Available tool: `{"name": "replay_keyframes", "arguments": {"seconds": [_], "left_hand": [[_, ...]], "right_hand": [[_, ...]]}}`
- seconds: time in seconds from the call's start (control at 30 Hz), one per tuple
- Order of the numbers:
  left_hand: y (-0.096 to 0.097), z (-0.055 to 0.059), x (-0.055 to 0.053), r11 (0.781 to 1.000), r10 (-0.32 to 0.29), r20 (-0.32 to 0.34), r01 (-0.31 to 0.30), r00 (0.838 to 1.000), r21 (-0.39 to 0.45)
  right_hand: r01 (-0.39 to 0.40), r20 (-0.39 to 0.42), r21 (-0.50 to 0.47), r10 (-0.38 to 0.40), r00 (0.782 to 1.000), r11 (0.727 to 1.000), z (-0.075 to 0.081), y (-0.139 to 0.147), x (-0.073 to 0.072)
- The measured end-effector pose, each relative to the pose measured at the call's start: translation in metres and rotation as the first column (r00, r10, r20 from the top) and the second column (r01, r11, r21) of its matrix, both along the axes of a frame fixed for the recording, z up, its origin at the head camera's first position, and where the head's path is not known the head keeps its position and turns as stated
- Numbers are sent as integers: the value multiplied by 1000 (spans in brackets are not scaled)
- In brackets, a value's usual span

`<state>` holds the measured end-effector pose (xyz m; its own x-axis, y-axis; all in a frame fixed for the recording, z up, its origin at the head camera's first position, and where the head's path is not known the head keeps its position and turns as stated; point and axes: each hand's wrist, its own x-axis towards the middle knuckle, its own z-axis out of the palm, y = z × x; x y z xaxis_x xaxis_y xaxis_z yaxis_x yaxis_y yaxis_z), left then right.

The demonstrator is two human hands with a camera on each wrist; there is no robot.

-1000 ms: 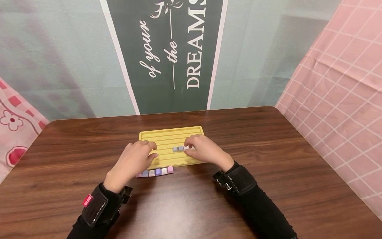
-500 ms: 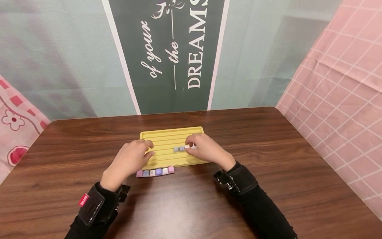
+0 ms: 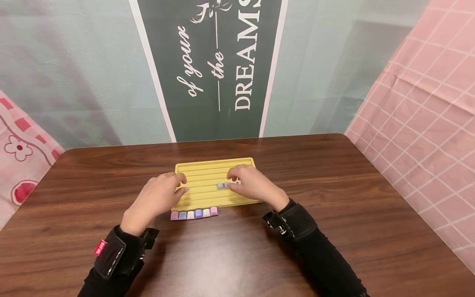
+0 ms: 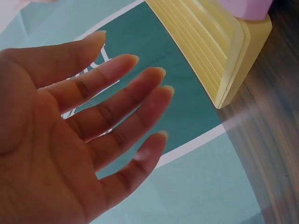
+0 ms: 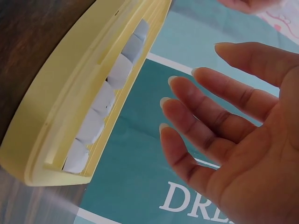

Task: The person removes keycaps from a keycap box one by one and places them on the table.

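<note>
A shallow yellow tray [image 3: 200, 197] with long grooves lies on the table. Toward its right end, one groove holds a row of grey and white keycaps [image 3: 220, 186], partly covered in the head view by my right hand [image 3: 256, 186]. The right wrist view shows that row [image 5: 119, 70] running along the tray, while the right hand's fingers [image 5: 180, 116] are spread and relaxed, holding nothing. At the tray's left end hovers my left hand [image 3: 156, 198], fingers loosely bent around air. Several pink, blue, white and purple keycaps [image 3: 198, 214] line up against the tray's front edge.
The brown wooden table [image 3: 208, 255] extends on all sides of the tray. Behind it hangs a grey-green cloth [image 3: 315, 74] with a dark lettered panel. Pink patterned cloths hang at the left [image 3: 22, 152] and right [image 3: 419, 123].
My left hand has drawn back a little to the left, uncovering the left end of the loose keycap row. The right hand has shifted slightly left over the tray. The keycaps stay put.
</note>
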<state>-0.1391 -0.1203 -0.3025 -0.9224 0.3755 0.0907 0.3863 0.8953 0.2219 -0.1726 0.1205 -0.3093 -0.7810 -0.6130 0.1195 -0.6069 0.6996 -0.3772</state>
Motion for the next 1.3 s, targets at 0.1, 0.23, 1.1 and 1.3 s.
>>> {"name": "replay_keyframes", "arguments": {"seconds": [0.1, 0.23, 1.1, 1.3], "left_hand": [[-1, 0, -1, 1000, 2, 11, -2, 1000, -1], [-3, 0, -2, 1000, 4, 18, -5, 1000, 4], [-7, -2, -4, 1000, 13, 105, -13, 994, -1], [-6, -3, -5, 1000, 14, 118, -12, 993, -18]], "right_hand": [[0, -6, 18, 1, 1000, 1000, 1, -3, -1], [10, -2, 56, -10, 1000, 998, 2, -6, -2], [-2, -2, 230, 2, 1000, 973, -11, -26, -19], [3, 14, 276, -8, 1000, 961, -10, -31, -22]]}}
